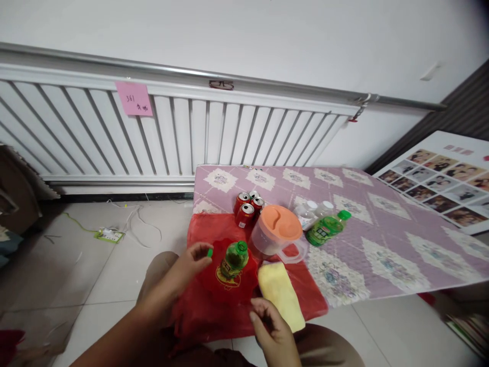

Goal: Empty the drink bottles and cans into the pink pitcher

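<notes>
Between thumb and fingers of my left hand (194, 264) is a small green bottle cap (210, 253). Just right of it, an uncapped green plastic bottle (234, 260) stands upright on a red tray (247, 285) with a yellow printed pattern. My right hand (272, 326) hangs nearer to me, fingers curled with a gap to the thumb and nothing seen in them. It is close to the lower edge of a folded yellow cloth (281, 293). A clear pitcher (263, 239) with an orange lid (280, 222) stands behind the cloth.
Several red cans (245, 216) cluster behind the tray. A capped green bottle (327, 229) leans on its side near clear bottles (305, 214) with white caps. A red cloth (198, 229) lies over the patterned tablecloth (355, 255). A white radiator (237, 130) backs the table; a power strip (110, 235) is on the floor.
</notes>
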A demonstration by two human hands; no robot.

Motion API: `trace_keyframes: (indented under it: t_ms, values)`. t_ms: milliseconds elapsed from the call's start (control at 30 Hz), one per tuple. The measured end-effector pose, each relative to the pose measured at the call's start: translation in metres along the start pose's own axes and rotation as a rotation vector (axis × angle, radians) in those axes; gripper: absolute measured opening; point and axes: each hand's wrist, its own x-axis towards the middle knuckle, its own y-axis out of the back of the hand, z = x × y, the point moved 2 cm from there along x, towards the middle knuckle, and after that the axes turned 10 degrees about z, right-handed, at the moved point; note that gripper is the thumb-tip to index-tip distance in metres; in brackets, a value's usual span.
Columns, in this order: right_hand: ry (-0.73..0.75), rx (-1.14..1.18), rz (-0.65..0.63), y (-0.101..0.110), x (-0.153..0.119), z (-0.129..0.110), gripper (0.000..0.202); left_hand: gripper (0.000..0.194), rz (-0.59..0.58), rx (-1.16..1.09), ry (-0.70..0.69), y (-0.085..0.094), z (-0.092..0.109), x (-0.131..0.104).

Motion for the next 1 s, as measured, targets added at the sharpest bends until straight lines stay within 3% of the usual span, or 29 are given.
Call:
trace_keyframes:
  t_ms: [133,267,533,633,700,800,867,1000]
  values:
    - [0.291,-0.108,-0.04,-0.023,0.003,-0.035,0.032,0.038,-0.254,-0.357,0.214,-0.027,-0.002,-0.05]
    - [0.469,-0.16,-0.106,-0.039,0.005,-0.058,0.037,0.047,-0.349,-0.503,0.216,-0.042,-0.001,-0.065]
    - [0.372,-0.204,-0.201,-0.039,0.011,-0.061,0.037,0.049,-0.425,-0.573,0.261,-0.047,-0.002,-0.063]
    - [0.337,-0.186,-0.215,-0.032,0.017,-0.069,0.024,0.05,-0.452,-0.519,0.264,-0.047,-0.005,-0.059]
    - [0.304,-0.167,-0.167,-0.022,0.025,-0.075,0.019,0.049,-0.39,-0.41,0.18,-0.043,-0.003,-0.054]
    - [0.212,-0.133,-0.032,-0.003,0.046,-0.085,0.028,0.049,-0.121,-0.115,-0.063,-0.033,0.006,-0.041]
    - [0.19,-0.123,0.039,0.007,0.062,-0.094,0.033,0.062,0.018,0.028,-0.204,-0.031,0.013,-0.032]
    - [0.278,-0.211,0.016,0.007,0.087,-0.121,0.032,0.082,0.056,0.12,-0.33,-0.045,0.016,-0.016]
